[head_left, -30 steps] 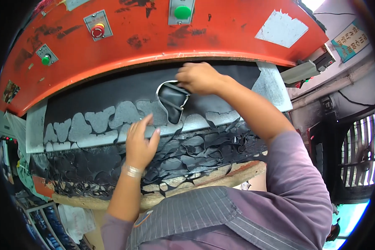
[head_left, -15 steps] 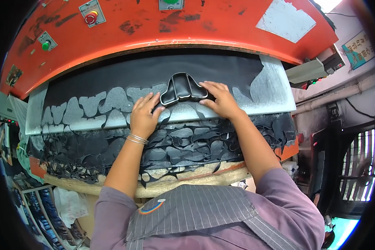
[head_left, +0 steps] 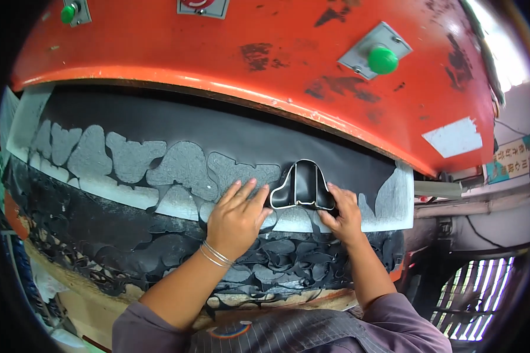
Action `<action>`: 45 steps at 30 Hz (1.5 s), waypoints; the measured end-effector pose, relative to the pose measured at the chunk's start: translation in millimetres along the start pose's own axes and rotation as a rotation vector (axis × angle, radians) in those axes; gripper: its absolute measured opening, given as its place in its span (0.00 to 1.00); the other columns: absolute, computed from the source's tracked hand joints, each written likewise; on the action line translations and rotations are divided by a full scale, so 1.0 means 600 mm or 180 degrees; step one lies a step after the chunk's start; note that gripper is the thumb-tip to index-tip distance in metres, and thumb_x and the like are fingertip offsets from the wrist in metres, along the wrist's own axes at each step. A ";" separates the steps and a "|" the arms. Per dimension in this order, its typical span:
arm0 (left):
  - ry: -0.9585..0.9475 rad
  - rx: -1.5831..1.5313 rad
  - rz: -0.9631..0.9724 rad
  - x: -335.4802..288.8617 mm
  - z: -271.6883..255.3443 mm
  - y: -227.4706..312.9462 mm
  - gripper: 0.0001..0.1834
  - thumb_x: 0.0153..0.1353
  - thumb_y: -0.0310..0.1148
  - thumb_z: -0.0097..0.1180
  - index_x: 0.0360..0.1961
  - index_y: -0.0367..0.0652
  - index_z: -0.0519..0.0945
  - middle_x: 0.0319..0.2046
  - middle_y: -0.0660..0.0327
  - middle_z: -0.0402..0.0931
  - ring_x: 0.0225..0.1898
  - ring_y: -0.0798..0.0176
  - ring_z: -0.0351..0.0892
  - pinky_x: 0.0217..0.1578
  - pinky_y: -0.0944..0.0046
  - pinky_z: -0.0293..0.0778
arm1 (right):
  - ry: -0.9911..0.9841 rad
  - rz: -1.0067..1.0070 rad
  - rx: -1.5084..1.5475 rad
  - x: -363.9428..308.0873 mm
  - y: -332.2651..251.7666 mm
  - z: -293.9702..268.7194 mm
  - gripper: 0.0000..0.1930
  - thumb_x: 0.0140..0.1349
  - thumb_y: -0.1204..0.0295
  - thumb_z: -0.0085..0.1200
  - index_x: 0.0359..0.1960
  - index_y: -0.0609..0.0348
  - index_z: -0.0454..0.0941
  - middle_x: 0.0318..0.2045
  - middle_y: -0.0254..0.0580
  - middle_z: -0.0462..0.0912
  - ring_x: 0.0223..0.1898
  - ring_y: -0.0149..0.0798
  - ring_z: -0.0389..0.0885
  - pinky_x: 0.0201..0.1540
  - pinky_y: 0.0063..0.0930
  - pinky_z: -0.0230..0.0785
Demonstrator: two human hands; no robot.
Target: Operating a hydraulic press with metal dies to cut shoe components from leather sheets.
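A metal cutting die point(head_left: 305, 183), a curved outline with two inner bars, sits on a black sheet of leather-like material point(head_left: 218, 126). My right hand point(head_left: 344, 216) grips the die's right end, thumb at the near side and fingers at the outer edge. At its left end my left hand point(head_left: 236, 216) has the index finger and thumb on either side of the rounded corner. The other left fingers rest spread on the sheet. Several cut-out shapes point(head_left: 136, 157) left of the die expose the pale grey cutting board point(head_left: 179, 206).
An orange press beam point(head_left: 218, 53) with green push buttons point(head_left: 383, 60) and a red one point(head_left: 197, 3) overhangs the board's far side. Tangled black offcuts point(head_left: 288, 259) cover the near ledge. A pipe point(head_left: 453, 207) runs along the right wall.
The view has tilted and shifted, so the press beam fills more of it and the die appears lower and farther right. Both hands stay at the die's ends.
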State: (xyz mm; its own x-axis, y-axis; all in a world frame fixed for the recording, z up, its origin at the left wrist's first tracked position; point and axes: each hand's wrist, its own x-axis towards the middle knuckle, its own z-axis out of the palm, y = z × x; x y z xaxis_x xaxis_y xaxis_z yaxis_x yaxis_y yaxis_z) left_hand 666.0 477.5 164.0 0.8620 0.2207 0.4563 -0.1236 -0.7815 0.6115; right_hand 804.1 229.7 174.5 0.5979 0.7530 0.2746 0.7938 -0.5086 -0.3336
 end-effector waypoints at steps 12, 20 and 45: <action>0.0105 -0.0092 -0.0059 0.004 0.007 -0.004 0.19 0.50 0.34 0.66 0.42 0.36 0.81 0.41 0.49 0.82 0.48 0.50 0.80 0.55 0.52 0.71 | 0.0104 -0.0105 0.0047 -0.001 0.016 0.010 0.32 0.44 0.67 0.67 0.54 0.60 0.74 0.52 0.49 0.78 0.50 0.47 0.77 0.55 0.38 0.63; 0.1050 -0.1335 -0.1499 0.062 -0.173 -0.070 0.12 0.60 0.35 0.61 0.40 0.39 0.81 0.37 0.61 0.82 0.39 0.67 0.78 0.46 0.65 0.73 | 0.1026 0.0644 0.0399 0.010 -0.078 -0.058 0.38 0.48 0.66 0.69 0.62 0.59 0.65 0.49 0.51 0.77 0.52 0.50 0.74 0.56 0.40 0.64; -0.0552 0.0354 -0.0131 -0.287 -0.172 0.134 0.08 0.52 0.33 0.59 0.28 0.40 0.82 0.28 0.54 0.77 0.34 0.49 0.75 0.37 0.55 0.73 | -0.0605 -0.0248 -0.0117 -0.184 -0.365 0.030 0.19 0.37 0.68 0.68 0.33 0.59 0.78 0.35 0.45 0.77 0.43 0.47 0.76 0.43 0.36 0.74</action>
State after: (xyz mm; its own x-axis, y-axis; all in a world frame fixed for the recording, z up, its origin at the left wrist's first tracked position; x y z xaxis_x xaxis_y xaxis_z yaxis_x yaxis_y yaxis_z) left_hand 456.9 437.0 201.6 0.9381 0.1576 0.3083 -0.0397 -0.8357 0.5478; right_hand 562.3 265.4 201.1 0.5054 0.8542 0.1222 0.8424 -0.4579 -0.2840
